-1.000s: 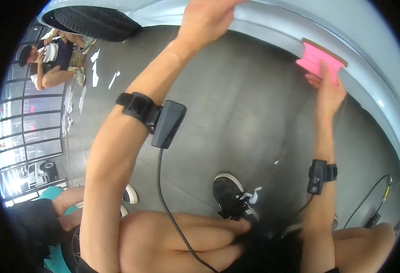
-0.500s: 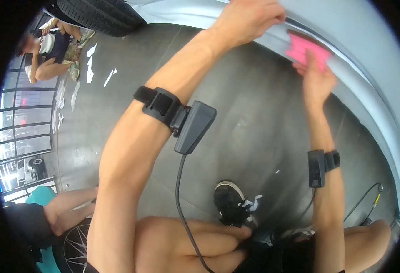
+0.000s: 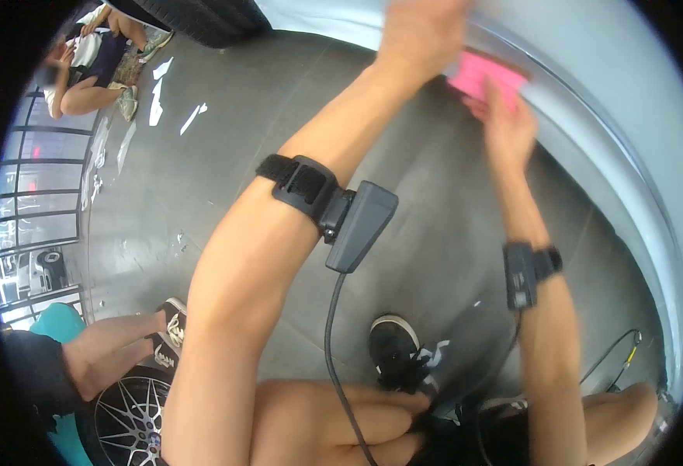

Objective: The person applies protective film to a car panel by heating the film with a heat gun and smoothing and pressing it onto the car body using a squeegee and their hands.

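A pink squeegee (image 3: 487, 76) is in my right hand (image 3: 510, 128), thumb along one face and the other fingers behind it. It lies against or very close to the lower edge of a light blue car body panel (image 3: 582, 124); contact is hard to tell. Above and left of it, my left hand (image 3: 425, 39) is by the same panel, smeared by motion. Its fingers look curled in, and whatever they pinch is not visible. Both forearms carry black straps with small boxes (image 3: 363, 225) and cables.
A car tyre (image 3: 202, 19) stands at the upper left. Scraps of white film (image 3: 157, 101) lie on the grey floor (image 3: 419, 233). One person (image 3: 93, 70) crouches far left; another's legs (image 3: 112, 349) are beside a spoked wheel (image 3: 132, 419). A thin hose (image 3: 613, 349) lies at right.
The squeegee and my right hand have shifted left along the panel edge, nearer my left hand. My left hand has moved slightly and blurred. The camera view has turned a little.
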Demonstrator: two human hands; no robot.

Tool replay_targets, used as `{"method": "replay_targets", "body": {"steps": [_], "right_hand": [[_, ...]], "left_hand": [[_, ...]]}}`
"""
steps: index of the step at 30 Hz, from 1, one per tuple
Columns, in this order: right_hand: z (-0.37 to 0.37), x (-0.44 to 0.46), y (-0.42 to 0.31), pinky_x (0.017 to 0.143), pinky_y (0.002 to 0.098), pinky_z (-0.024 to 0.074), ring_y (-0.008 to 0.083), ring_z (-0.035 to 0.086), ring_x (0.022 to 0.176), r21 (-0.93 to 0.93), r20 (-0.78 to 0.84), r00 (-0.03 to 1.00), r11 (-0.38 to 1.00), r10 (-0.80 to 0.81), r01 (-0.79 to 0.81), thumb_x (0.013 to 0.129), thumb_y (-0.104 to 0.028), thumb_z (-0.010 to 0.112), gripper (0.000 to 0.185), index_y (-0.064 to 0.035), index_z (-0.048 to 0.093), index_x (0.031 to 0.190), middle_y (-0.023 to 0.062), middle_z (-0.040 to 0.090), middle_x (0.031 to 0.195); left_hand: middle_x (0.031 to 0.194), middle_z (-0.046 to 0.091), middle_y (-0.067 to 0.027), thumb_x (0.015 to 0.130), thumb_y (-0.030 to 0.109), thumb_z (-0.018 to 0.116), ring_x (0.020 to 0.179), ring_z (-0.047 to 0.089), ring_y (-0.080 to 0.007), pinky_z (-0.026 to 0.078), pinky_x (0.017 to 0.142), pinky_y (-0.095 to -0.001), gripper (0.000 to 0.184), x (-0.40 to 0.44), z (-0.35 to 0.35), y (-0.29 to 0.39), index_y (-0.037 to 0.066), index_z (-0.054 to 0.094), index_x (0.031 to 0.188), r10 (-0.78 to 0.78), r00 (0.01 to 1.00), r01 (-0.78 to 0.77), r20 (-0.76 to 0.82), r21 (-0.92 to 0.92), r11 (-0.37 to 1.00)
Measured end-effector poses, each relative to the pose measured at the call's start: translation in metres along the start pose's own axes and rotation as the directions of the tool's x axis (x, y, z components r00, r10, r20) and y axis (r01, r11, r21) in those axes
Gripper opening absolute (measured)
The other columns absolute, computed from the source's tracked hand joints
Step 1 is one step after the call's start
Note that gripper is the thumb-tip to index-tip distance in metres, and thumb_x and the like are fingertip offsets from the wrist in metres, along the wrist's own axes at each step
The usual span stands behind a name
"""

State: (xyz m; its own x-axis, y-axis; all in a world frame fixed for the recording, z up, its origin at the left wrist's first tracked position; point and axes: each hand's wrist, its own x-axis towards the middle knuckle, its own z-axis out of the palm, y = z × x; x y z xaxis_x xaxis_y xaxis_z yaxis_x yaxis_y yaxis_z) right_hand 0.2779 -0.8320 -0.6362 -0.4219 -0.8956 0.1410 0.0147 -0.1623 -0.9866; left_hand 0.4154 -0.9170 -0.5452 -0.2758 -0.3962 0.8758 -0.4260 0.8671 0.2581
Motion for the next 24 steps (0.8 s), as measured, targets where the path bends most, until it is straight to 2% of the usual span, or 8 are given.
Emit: {"method": "replay_targets", "body": {"steps": [3, 6, 7, 9, 19, 21, 22, 24], "right_hand": [[-0.054, -0.010, 0.020, 0.067, 0.0279, 0.0565, 0.0195, 0.073, 0.076, 0.039, -0.127, 0.990, 0.997, -0.069, 0.074, 0.100, -0.026, 0.066, 0.032, 0.0054, 0.069, 0.107, 0.0137, 0.074, 0.092], [-0.062, 0.006, 0.000, 0.066, 0.0278, 0.0564, 0.0210, 0.074, 0.075, -0.061, -0.148, 0.989, 0.998, -0.008, -0.001, 0.099, -0.023, 0.066, 0.032, 0.0075, 0.069, 0.109, 0.0146, 0.074, 0.093], [-0.056, 0.006, -0.001, 0.066, 0.0278, 0.0564, 0.0210, 0.074, 0.075, -0.063, -0.139, 0.990, 0.998, -0.009, 0.001, 0.099, -0.023, 0.066, 0.032, 0.0075, 0.069, 0.109, 0.0146, 0.074, 0.093], [-0.038, 0.006, -0.003, 0.063, 0.0282, 0.0555, 0.0210, 0.073, 0.071, -0.033, -0.222, 0.975, 0.999, -0.014, 0.007, 0.098, -0.020, 0.067, 0.031, 0.0093, 0.068, 0.108, 0.0148, 0.073, 0.090], [0.039, 0.018, -0.014, 0.057, 0.0282, 0.0525, 0.0172, 0.069, 0.060, -0.122, -0.196, 0.976, 0.990, -0.091, 0.068, 0.094, -0.016, 0.071, 0.023, 0.0078, 0.071, 0.094, 0.0117, 0.072, 0.077], [0.061, 0.027, -0.008, 0.057, 0.0319, 0.0515, 0.0172, 0.066, 0.059, -0.074, -0.175, 0.978, 0.992, -0.116, 0.104, 0.092, -0.016, 0.071, 0.023, 0.0064, 0.071, 0.088, 0.0108, 0.071, 0.072], [0.075, 0.034, -0.002, 0.057, 0.0342, 0.0514, 0.0181, 0.066, 0.059, -0.125, -0.171, 0.969, 0.979, -0.179, 0.159, 0.091, -0.017, 0.072, 0.024, 0.0061, 0.071, 0.085, 0.0120, 0.071, 0.070], [0.090, 0.027, -0.013, 0.061, 0.0382, 0.0510, 0.0200, 0.065, 0.060, -0.305, -0.154, 0.961, 0.936, -0.228, 0.174, 0.089, -0.022, 0.072, 0.030, 0.0051, 0.071, 0.078, 0.0156, 0.071, 0.069]], "left_hand": [[0.101, 0.064, -0.0257, 0.099, 0.011, 0.044, 0.099, 0.060, -0.0450, 0.046, 0.088, -0.0499, 0.021, -0.005, -0.022, -0.016, -0.003, 0.058, 0.106, -0.403, 0.864, 0.440, -0.302, 0.064, 0.896], [0.100, 0.063, -0.0287, 0.099, 0.011, 0.042, 0.100, 0.059, -0.0478, 0.046, 0.088, -0.0521, 0.021, -0.044, 0.002, -0.045, -0.004, 0.054, 0.107, -0.537, 0.811, 0.575, -0.233, 0.145, 0.805], [0.100, 0.063, -0.0287, 0.099, 0.011, 0.042, 0.100, 0.059, -0.0478, 0.046, 0.088, -0.0521, 0.021, -0.048, 0.007, -0.043, -0.004, 0.054, 0.107, -0.539, 0.807, 0.579, -0.240, 0.147, 0.802], [0.100, 0.062, -0.0314, 0.098, 0.011, 0.043, 0.101, 0.059, -0.0497, 0.046, 0.087, -0.0537, 0.020, -0.052, 0.016, -0.037, -0.003, 0.052, 0.108, -0.654, 0.756, 0.652, 0.041, 0.046, 0.757], [0.104, 0.063, -0.0334, 0.095, 0.011, 0.046, 0.105, 0.059, -0.0497, 0.046, 0.089, -0.0545, 0.019, -0.054, 0.024, -0.037, -0.002, 0.051, 0.109, -0.713, 0.701, 0.711, 0.032, 0.055, 0.701], [0.112, 0.066, -0.0192, 0.092, 0.020, 0.058, 0.105, 0.062, -0.0382, 0.051, 0.088, -0.0469, 0.028, -0.053, 0.022, -0.036, 0.004, 0.058, 0.115, -0.745, 0.666, 0.741, 0.037, 0.089, 0.666], [0.112, 0.066, -0.0192, 0.092, 0.020, 0.058, 0.105, 0.062, -0.0382, 0.051, 0.088, -0.0469, 0.028, -0.053, 0.022, -0.039, 0.004, 0.058, 0.115, -0.744, 0.668, 0.739, 0.037, 0.086, 0.668], [0.108, 0.066, -0.0245, 0.096, 0.024, 0.049, 0.103, 0.062, -0.0440, 0.049, 0.087, -0.0511, 0.027, -0.060, 0.019, -0.043, 0.001, 0.056, 0.111, -0.830, 0.558, 0.821, -0.020, -0.135, 0.555]]}}
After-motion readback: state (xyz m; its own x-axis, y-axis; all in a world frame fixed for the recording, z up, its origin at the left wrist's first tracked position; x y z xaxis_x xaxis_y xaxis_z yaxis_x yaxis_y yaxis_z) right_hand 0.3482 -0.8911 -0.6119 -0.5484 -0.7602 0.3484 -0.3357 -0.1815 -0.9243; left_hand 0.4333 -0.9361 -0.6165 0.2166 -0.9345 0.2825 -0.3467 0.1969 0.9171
